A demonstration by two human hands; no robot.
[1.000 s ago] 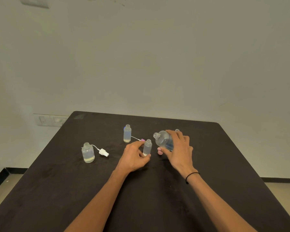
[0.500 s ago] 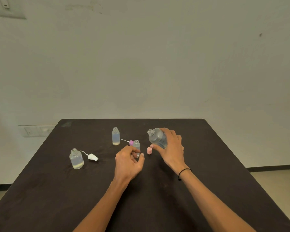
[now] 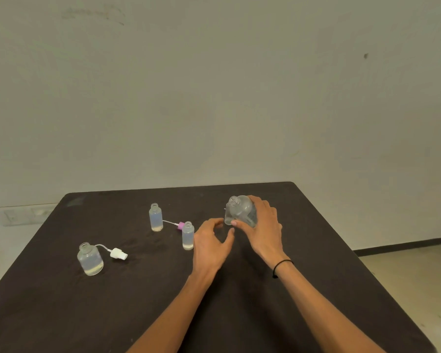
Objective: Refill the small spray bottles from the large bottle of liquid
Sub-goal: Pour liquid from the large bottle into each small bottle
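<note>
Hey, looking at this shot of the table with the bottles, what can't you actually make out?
All in the head view:
- Large bottle: its base and liquid level are hidden by the right hand gripping it.
- Whether the left hand touches the near small bottle cannot be told; its edge overlaps the bottle.
- Pink cap: partly hidden behind that bottle.

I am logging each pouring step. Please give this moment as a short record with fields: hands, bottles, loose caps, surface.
right hand: grips the tilted large bottle, open neck up-left
left hand: open, holds nothing, beside the near bottle
small bottles: three upright, uncapped, little liquid in each: near bottle, far bottle, wide bottle
loose caps: white cap with tube; purple cap with tube
surface: dark table
</note>
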